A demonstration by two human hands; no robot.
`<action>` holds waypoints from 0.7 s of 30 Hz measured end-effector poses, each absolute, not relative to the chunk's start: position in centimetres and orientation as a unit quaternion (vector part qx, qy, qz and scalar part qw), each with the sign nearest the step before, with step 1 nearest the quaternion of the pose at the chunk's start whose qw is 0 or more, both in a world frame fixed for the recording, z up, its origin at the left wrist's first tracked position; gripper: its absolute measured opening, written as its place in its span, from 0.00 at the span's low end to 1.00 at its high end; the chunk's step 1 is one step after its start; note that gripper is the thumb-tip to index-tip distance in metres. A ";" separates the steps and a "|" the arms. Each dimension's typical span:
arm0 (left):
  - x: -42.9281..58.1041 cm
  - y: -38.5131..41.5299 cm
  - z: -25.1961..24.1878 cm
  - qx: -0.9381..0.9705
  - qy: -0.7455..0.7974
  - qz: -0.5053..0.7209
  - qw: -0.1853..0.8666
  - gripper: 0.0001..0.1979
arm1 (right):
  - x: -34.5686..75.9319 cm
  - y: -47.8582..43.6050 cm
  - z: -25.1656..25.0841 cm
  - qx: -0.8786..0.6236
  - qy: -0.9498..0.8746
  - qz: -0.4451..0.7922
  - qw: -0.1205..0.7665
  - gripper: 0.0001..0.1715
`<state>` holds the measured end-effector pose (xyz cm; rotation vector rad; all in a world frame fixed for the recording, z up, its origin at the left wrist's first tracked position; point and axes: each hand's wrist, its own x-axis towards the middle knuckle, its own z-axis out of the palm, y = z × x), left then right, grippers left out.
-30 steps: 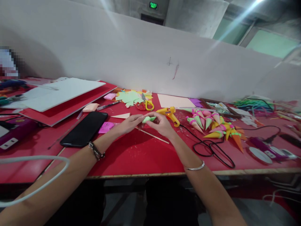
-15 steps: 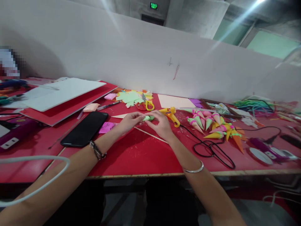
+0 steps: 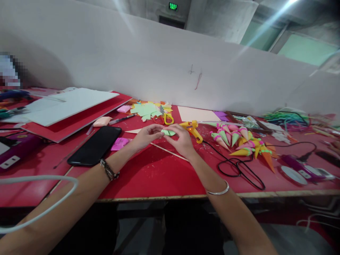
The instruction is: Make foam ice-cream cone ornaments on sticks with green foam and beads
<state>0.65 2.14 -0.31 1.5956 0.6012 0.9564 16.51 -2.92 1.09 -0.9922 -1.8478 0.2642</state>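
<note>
Between my two hands is a small light-green rolled piece of paper point(image 3: 168, 132), pinched at both ends above the red table. My left hand point(image 3: 147, 136) grips its left end with thumb and fingers. On the other end, my right hand point(image 3: 182, 140) has its fingers curled over the paper. Just behind my right hand lies a yellow glue gun point(image 3: 195, 131), its black cord looping to the right. A thin pale stick point(image 3: 170, 151) rests on the table beneath my hands. Scissors with a yellow handle point(image 3: 169, 119) lie beyond them.
Several colourful paper cones point(image 3: 233, 136) are heaped to the right. A black phone point(image 3: 95, 146) and a pink packet point(image 3: 119, 143) lie left. Cut green paper pieces point(image 3: 147, 110) are piled at the back, near white boards point(image 3: 71, 104). A purple power strip point(image 3: 300, 166) sits far right.
The green paper has turned slightly between my fingers and now shows a flatter, folded side. Both hands stay in nearly the same place.
</note>
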 end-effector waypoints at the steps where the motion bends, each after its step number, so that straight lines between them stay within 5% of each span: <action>1: 0.6 2.1 -0.3 0.681 0.256 0.405 0.553 0.15 | 16.5 -2.9 1.1 -0.411 -0.761 0.104 0.492 0.10; 12: 0.3 2.1 0.0 0.679 0.273 0.377 0.568 0.13 | 16.2 -3.3 1.2 -0.396 -0.757 0.133 0.502 0.13; 21: -2.3 3.5 1.1 0.811 0.292 0.373 0.343 0.16 | 16.2 -3.0 0.8 -0.410 -0.728 0.166 0.524 0.11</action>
